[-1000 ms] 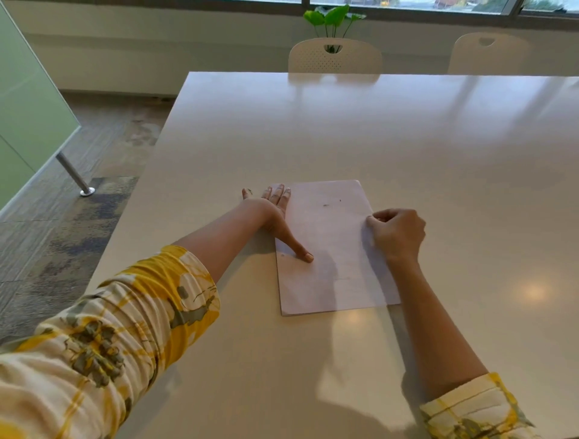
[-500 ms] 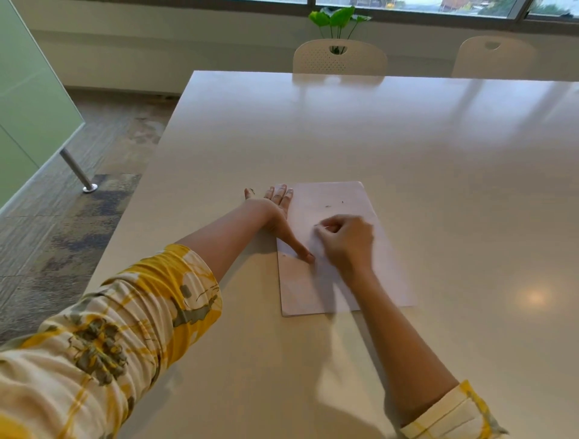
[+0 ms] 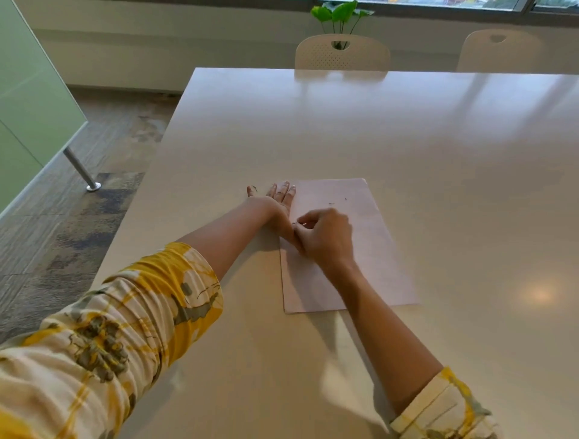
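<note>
Soft daylight is coming in from the window (image 3: 438,3) beyond the table (image 3: 407,141).
A round glare spot (image 3: 540,294) is glowing on the glossy top, the arms are casting faint shadows, the right hand (image 3: 326,238) is blurring slightly, and straight lines are bowing at the edges.

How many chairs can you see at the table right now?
2. The perforated chair stands at the far edge of the table, in front of the plant; the second chair stands to its right. Others may sit outside the frame.
</note>
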Tool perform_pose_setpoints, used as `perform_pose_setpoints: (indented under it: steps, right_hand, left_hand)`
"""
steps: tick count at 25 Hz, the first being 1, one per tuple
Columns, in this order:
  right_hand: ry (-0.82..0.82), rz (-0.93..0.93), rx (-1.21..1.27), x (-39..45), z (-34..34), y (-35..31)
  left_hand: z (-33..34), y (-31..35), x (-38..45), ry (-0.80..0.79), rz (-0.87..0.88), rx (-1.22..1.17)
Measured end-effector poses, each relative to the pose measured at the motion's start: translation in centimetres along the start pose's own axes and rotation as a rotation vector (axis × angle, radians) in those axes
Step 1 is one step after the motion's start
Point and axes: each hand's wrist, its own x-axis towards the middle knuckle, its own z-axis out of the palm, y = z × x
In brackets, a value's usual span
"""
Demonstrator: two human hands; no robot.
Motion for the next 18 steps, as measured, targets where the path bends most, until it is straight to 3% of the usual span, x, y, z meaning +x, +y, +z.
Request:
perform_pose_setpoints:
  steps: [2, 6, 8, 11, 13, 17, 18]
  right_hand:
    - [0.001, 0.054, 0.015, 0.5, -0.5, 0.6]
    - [0.285, 0.336, -0.117, 2.4, -7.1, 5.3]
    - [0.299, 0.309, -0.156, 2.7, -6.5, 4.6]
    - [0.079, 0.063, -0.025, 1.1, -1.0, 0.8]
    - [0.01, 0.009, 0.042, 0.2, 0.0, 0.8]
    - [0.255, 0.247, -0.019, 2.0, -5.5, 5.4]
    - [0.252, 0.25, -0.055, 2.5, -6.1, 5.9]
  left_hand:
    - [0.1, -0.1, 0.0, -0.001, 0.004, -0.004]
    - [-0.1, -0.2, -0.2, -0.037, 0.012, -0.041]
    - [-0.3, -0.1, -0.2, -0.037, 0.013, -0.048]
    - [-0.2, 0.0, 0.1, -0.018, 0.003, 0.005]
    - [-0.2, 0.0, 0.1, -0.012, 0.007, 0.01]
    - [-0.3, 0.0, -0.4, -0.048, 0.008, -0.042]
    - [-0.3, 0.0, -0.4, -0.047, 0.008, -0.044]
